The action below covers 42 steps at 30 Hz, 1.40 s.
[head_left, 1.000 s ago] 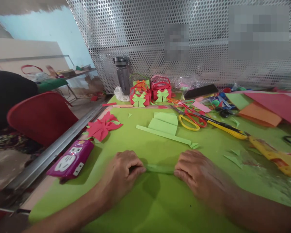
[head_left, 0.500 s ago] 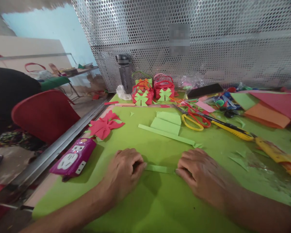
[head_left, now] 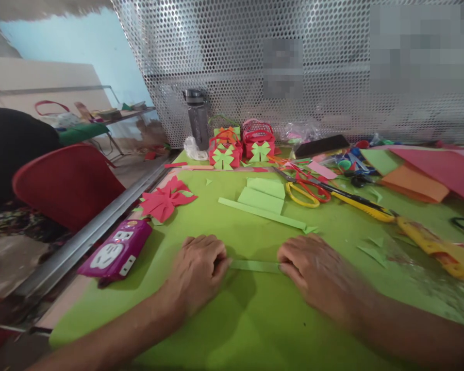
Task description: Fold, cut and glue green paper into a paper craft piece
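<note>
Between my two hands a narrow green paper strip is stretched sideways, low over the green tabletop. My left hand pinches its left end, and my right hand pinches the other end; the fingertips are partly hidden. Just beyond the hands lies a longer light green strip. Behind that rests a creased light green paper piece. Small green scraps lie by the long strip's right end.
A purple power strip and red paper petals lie left. Red paper baskets with green bows and a bottle stand behind. Scissors, a yellow cutter, a yellow glue gun and coloured sheets lie right.
My right hand has shifted slightly left, and more of the strip's right end shows beside its fingertips. Both hands keep their pinch. The whole view has moved a little.
</note>
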Available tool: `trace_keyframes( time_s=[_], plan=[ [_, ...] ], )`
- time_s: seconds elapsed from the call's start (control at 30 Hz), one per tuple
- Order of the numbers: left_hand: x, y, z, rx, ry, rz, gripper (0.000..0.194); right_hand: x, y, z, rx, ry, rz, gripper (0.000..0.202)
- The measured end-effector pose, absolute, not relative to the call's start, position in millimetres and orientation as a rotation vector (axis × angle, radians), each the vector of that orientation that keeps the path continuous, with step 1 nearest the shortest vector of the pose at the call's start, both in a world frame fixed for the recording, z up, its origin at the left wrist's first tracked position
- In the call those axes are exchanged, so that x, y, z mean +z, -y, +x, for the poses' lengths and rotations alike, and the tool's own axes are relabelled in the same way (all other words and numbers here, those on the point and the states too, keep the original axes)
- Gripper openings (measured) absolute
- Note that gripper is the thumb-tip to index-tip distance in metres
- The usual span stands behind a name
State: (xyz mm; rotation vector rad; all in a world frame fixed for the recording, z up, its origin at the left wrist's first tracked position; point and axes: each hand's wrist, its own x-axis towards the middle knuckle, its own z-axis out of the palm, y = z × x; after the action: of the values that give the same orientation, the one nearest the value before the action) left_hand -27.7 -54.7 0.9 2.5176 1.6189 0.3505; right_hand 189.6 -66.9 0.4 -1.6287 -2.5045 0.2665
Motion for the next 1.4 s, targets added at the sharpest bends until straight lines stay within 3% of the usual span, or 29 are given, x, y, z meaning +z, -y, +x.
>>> trace_keyframes(
  time_s=[0.1, 0.2, 0.27, 0.37, 0.5, 0.77, 1.1, 1.27, 1.4],
  plan=[
    [-1.7, 55.4, -29.2, 0.375, -1.561, 2.578, 0.005, -0.4, 68.8, 191.8, 0.201, 2.518, -1.578, 0.027],
    [-3.7, 57.5, -30.0, 0.459, -1.374, 2.826, 0.028, -0.5, 73.0, 192.8, -0.056, 2.614, -1.367, 0.034],
    [-2.1, 59.1, -28.8, 0.431, -1.251, 3.011, 0.04, -0.1, 76.1, 192.1, -0.277, 2.655, -1.201, 0.025],
    [4.4, 60.6, -25.0, 0.238, -1.132, 3.144, 0.036, -0.1, 79.8, 190.5, -0.45, 2.728, -1.026, 0.01],
    [12.1, 60.7, -22.1, -0.024, -0.962, 3.156, 0.031, -3.8, 82.0, 192.5, -0.415, 2.852, -1.032, 0.019],
    [9.0, 61.4, -29.8, -0.089, -0.935, 3.139, 0.051, 0.2, 81.9, 193.7, -0.294, 2.93, -1.142, 0.045],
    [4.5, 54.2, -32.1, -0.202, -0.853, 3.203, 0.065, -6.5, 81.5, 192.5, -0.362, 2.935, -1.154, 0.04],
    [9.2, 66.4, -55.0, -0.219, -1.041, 3.133, 0.055, -8.8, 81.1, 194.0, -0.387, 2.931, -1.118, 0.04],
    [14.5, 72.0, -75.3, -0.268, -1.23, 3.016, 0.061, -12.9, 80.4, 197.0, -0.397, 2.915, -1.106, 0.045]
  ],
)
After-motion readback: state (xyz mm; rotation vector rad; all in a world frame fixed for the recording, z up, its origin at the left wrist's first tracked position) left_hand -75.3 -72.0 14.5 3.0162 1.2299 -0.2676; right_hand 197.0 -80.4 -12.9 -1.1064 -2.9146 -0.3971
